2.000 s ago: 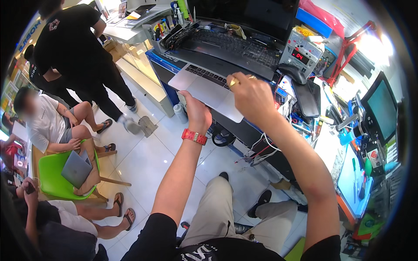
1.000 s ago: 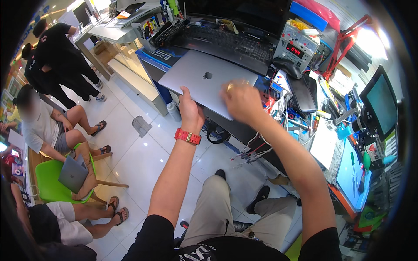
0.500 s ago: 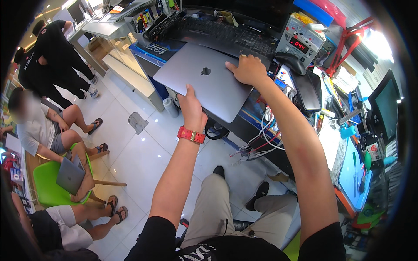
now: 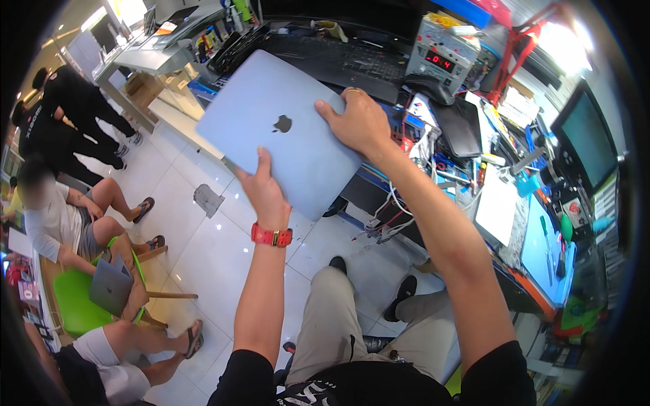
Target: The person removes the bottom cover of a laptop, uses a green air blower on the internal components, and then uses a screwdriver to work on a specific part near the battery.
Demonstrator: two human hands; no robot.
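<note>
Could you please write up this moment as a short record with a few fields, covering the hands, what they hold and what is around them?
Left hand: left hand grips the near edge of the closed silver laptop, thumb on the lid.
Right hand: right hand holds the laptop's right edge, ring on one finger.
Laptop state: shut, lid up, lifted clear of the workbench and tilted.
Wrist: red watch on the left wrist.
Bench: power supply with red display, black keyboard, loose cables.
Nearby: seated person on a green chair with another laptop.

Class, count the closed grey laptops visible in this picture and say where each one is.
2: one grey laptop held in both hands, another closed laptop propped on the green chair. Bench clutter may hide others.
</note>
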